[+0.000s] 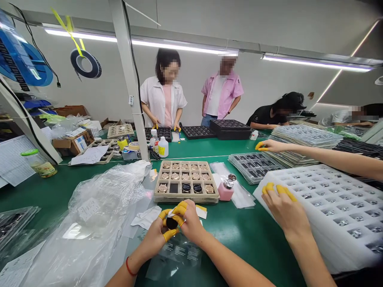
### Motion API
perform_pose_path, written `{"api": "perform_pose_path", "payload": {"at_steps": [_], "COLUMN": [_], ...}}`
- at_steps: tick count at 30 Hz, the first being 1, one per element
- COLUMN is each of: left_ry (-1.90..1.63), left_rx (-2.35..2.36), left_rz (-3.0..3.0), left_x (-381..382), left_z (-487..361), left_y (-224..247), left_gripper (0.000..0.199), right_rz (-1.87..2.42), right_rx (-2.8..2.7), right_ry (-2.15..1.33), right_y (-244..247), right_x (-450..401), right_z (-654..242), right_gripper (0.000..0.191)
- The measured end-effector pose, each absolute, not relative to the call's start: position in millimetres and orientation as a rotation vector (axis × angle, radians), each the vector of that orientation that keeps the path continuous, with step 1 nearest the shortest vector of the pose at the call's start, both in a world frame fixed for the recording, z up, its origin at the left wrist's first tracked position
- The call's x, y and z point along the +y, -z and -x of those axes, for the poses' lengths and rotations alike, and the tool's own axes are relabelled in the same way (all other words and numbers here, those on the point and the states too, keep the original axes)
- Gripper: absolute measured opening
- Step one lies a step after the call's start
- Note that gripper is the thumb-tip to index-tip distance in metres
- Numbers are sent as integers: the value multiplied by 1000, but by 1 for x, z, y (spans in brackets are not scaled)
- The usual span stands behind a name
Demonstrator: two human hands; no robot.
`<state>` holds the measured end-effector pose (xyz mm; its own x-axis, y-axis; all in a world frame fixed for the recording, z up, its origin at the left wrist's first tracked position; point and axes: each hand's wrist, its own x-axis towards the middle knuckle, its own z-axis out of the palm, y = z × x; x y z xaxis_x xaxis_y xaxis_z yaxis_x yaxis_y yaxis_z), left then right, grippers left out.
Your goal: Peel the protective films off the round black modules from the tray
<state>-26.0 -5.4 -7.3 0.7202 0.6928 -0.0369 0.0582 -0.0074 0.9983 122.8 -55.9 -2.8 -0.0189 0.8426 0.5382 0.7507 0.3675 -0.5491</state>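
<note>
My left hand (154, 241), in yellow finger cots, grips a round black watch case (171, 223) by its edge. Bent over its top, my right hand (188, 221) pinches a small white cloth (171, 214) against the case. Just beyond both hands sits a beige tray (187, 198) of gold-coloured watch cases. In its front row, two show black round faces and one compartment has no watch in it. A crumpled white cloth (146, 217) lies left of my hands, and clear printed film (179, 255) lies beneath them.
A pink pump bottle (226, 190) stands right of the tray. Clear plastic bags (95, 215) cover the left side. A co-worker's hand (283, 207) rests on a white foam tray (323, 231) at right. Dark trays (257, 167) lie behind; two people stand across the bench.
</note>
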Motion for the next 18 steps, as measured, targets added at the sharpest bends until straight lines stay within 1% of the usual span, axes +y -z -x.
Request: {"api": "perform_pose_path", "payload": {"at_steps": [2, 3, 6, 8, 11, 13, 15, 18], "left_ry": [-588, -602, -594, -575, -625, -673, -707, -765], "left_rx": [661, 664, 652, 668, 735, 764, 774, 752], "left_rz": [-1491, -1517, -1621, -1627, -1550, -1453, -1374, -1328], "left_x": [-3, -3, -5, -7, -7, -3, 3, 11], "left_z": [27, 27, 27, 24, 22, 22, 24, 27], "left_y": [8, 8, 8, 8, 8, 8, 9, 11], "left_gripper": [51, 50, 37, 34, 47, 57, 61, 65], "right_rz": [1391, 1381, 1389, 1436, 1573, 1648, 1653, 1604], "right_rx": [-1823, -1862, -1891, -1798, -1570, -1466, -1490, -1610], "right_ry": [-136, -134, -122, -137, -218, -312, -416, -487], "right_y": [5, 6, 11, 11, 9, 6, 4, 4], "right_x": [-58, -59, -59, -53, -43, -41, -45, -54], "right_z": [-122, -120, -116, -120, -138, -154, -168, -179], "right_gripper": [12, 12, 13, 13, 11, 23, 33, 32]}}
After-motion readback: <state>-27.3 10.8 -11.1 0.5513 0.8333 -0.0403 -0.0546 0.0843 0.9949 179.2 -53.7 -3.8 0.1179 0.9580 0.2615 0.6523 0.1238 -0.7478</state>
